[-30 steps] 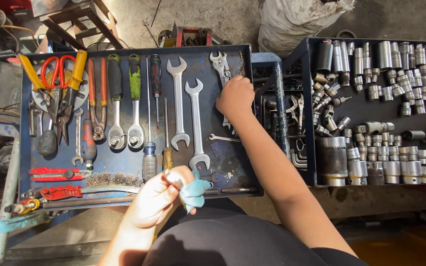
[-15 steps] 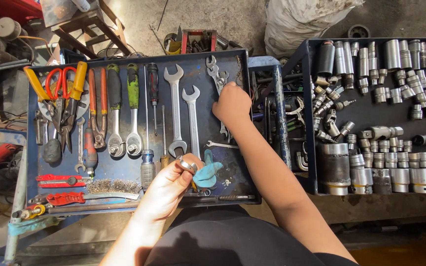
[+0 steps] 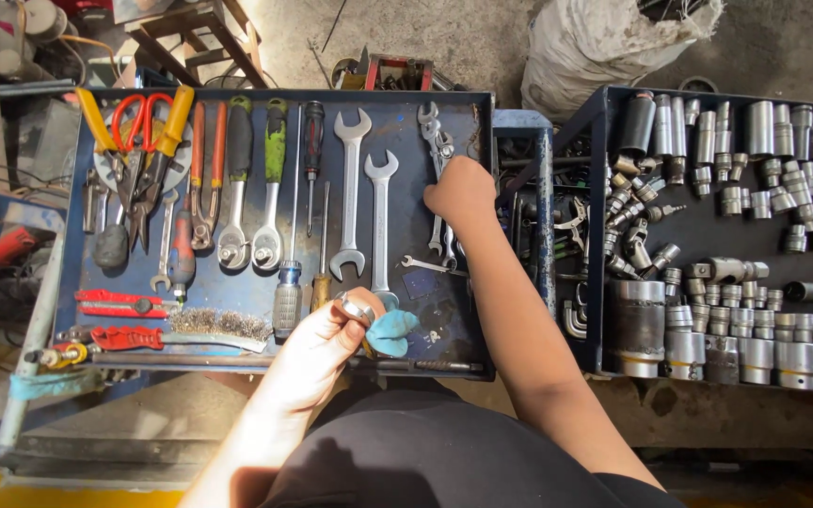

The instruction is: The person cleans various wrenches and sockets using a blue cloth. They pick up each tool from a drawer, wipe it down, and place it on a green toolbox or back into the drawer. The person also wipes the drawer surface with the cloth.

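Head view: left hand (image 3: 317, 350) gripping metal ring (image 3: 357, 309) and blue rag (image 3: 390, 331), right hand (image 3: 461, 191) clasping spanners (image 3: 439, 155).

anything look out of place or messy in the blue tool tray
Mostly tidy: the tools in the blue tray lie in upright rows. Odd ones out: a small wrench lies crosswise below the right hand, and a wire brush lies sideways. The left hand grips a metal ring and blue rag.
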